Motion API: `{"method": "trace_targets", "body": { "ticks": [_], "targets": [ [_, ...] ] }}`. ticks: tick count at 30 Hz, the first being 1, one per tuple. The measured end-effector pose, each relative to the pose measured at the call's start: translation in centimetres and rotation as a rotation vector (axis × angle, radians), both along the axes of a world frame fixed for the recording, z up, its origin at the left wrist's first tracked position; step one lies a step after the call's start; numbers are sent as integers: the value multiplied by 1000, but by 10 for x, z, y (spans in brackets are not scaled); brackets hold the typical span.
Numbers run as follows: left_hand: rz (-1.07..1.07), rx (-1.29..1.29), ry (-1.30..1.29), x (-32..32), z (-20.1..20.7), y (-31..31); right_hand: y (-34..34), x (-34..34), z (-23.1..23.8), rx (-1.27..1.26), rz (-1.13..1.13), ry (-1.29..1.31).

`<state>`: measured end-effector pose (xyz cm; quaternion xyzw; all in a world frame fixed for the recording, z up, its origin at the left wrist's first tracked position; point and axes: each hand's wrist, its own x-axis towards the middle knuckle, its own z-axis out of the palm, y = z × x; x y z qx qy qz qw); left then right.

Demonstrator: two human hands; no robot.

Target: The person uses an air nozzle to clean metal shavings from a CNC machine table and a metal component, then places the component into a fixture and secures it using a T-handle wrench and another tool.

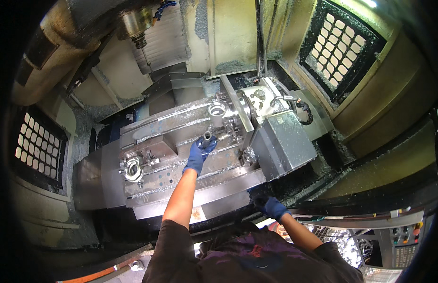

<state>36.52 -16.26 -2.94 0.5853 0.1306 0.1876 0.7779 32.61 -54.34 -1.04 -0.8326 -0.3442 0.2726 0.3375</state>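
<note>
We see a grid-covered window (39,147) at the left, another window (338,49) at the upper right near a bright lamp (369,3), a thin downward-pointing tool (146,55), and coloured buttons (417,231) at the lower right.

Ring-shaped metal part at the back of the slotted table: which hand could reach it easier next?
Probably the left hand: it's over the slotted table, near the ring-shaped metal part, though it holds a hollow metal piece. The right hand is farther, outside the table's front edge.
</note>
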Motion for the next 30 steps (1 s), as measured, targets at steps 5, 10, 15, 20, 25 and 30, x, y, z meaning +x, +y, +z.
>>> {"method": "trace_targets", "body": {
  "ticks": [5, 10, 15, 20, 25, 30],
  "targets": [
    [-72, 2, 93, 7, 30, 11, 3, 23, -4, -217, -81, 147],
    [55, -166, 213, 37, 24, 0, 11, 22, -69, -13, 123, 8],
    [249, -81, 287, 33, -4, -4, 103, 28, -76, 297, -77, 66],
    [135, -82, 435, 27, 52, -13, 233, 65, -81, 692, -329, 648],
    [485, 1025, 240, 34, 60, 12, 289, 85, -69, 180, -291, 746],
    [305, 973, 504, 77, 99, 35, 263, 68, -2, 166, -324, 934]
  ]
}}
